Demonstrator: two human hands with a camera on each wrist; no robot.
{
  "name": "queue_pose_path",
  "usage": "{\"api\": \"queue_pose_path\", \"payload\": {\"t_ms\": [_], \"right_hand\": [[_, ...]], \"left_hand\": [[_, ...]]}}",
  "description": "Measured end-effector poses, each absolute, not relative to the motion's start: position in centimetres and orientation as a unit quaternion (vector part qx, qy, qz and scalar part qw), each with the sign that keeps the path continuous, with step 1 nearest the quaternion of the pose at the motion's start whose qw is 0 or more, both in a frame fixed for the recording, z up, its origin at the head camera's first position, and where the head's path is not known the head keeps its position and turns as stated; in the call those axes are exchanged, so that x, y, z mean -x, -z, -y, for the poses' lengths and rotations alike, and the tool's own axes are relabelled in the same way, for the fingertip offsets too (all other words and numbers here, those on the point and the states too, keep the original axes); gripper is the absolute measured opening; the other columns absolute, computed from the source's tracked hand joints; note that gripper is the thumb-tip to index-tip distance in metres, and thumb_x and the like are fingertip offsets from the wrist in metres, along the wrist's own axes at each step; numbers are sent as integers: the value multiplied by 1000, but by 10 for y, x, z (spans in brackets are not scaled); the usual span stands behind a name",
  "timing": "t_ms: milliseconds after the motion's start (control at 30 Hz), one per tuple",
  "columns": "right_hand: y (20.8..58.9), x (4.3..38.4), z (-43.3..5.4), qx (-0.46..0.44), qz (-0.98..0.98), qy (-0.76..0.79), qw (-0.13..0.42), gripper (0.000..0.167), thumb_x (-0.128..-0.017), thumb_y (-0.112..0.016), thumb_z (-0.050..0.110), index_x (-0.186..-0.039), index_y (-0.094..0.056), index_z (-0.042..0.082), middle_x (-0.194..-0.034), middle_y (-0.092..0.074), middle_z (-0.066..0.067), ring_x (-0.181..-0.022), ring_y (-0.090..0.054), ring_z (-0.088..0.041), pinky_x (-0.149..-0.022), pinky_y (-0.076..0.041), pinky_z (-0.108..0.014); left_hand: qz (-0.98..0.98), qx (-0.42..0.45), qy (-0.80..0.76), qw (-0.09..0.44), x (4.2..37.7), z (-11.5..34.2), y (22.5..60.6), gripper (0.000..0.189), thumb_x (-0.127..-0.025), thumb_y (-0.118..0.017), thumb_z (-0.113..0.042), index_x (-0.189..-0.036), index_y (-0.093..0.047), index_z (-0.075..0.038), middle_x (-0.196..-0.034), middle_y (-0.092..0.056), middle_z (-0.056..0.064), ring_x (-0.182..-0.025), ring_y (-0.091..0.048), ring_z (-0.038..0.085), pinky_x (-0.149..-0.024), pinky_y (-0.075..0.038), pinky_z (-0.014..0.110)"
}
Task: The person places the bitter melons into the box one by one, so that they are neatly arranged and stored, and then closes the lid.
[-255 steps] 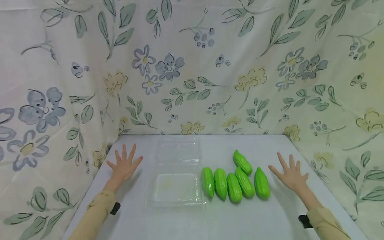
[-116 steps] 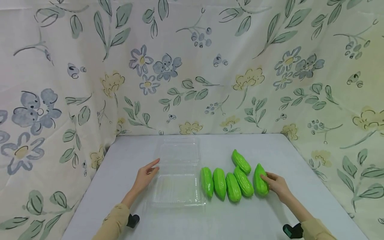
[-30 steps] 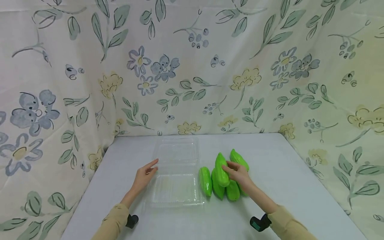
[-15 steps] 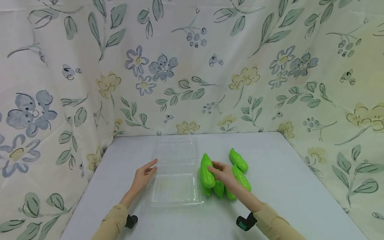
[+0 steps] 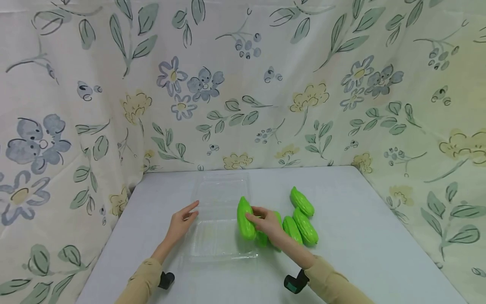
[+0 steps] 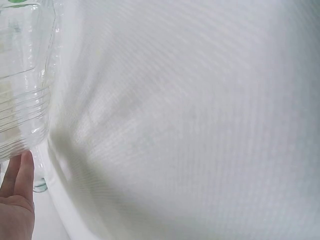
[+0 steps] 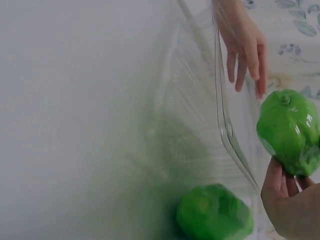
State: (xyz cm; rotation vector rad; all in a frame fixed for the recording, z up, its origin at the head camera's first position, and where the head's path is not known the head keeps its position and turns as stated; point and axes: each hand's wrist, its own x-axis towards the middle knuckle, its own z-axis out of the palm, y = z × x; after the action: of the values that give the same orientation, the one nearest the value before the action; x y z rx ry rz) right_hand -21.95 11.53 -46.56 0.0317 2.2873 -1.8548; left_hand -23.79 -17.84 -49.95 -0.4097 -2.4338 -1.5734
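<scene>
A green gourd point(image 5: 246, 219) is held up over the right part of the near tray of a clear container point(image 5: 212, 238), its tapered end pointing away from the wearer. It is pinched at its right flank between the thumb and fingers of the right hand point(image 5: 265, 221), a side grip by which, it seems, its underside is left free. The left hand point(image 5: 180, 223) is left relaxed, fingers extended, thumb apart, the tips seemingly touching the container's left edge, presumably so that it is steadied. The lid point(image 5: 222, 190) is laid back on the far side, so the tray is left uncovered. Five other green gourds point(image 5: 305, 227) are grouped on the tabletop point(image 5: 360, 236) to the right, within easy reach. A bright, glossy, lumpy skin is shown, with a small nub at the blunt end.
</scene>
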Motion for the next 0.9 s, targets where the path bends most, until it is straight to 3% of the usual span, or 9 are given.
{"api": "queue_pose_path", "payload": {"t_ms": [167,333,500,900], "right_hand": [[470,220,-104,12,-773,626,106,57,-88,-67,33,-133,-52,1,-125,-60,-17,-99,-61,-16,-76,-55,-28],[472,220,-92,37,-774,623,102,55,-90,-65,29,-134,-51,-1,-126,-59,-20,-104,-62,-23,-75,-56,-30],[473,220,-80,51,-769,627,111,53,-91,-64,28,-133,-52,-2,-125,-59,-20,-103,-63,-23,-72,-55,-27],[493,225,-45,27,-763,634,122,51,-89,-66,23,-128,-53,-7,-119,-61,-23,-101,-63,-27,-74,-59,-32]], "left_hand": [[827,139,534,110,238,178,500,39,-91,-59,1,-130,-55,4,-132,-53,25,-102,-64,42,-73,-48,8],[824,140,536,121,250,184,523,40,-92,-60,-7,-131,-55,0,-133,-55,20,-102,-66,34,-70,-49,10],[821,138,539,128,246,181,515,39,-91,-60,-1,-129,-55,5,-130,-56,24,-99,-66,38,-65,-48,11],[829,146,526,122,240,178,502,39,-90,-59,3,-128,-54,8,-130,-54,27,-101,-64,42,-77,-48,7]]}}
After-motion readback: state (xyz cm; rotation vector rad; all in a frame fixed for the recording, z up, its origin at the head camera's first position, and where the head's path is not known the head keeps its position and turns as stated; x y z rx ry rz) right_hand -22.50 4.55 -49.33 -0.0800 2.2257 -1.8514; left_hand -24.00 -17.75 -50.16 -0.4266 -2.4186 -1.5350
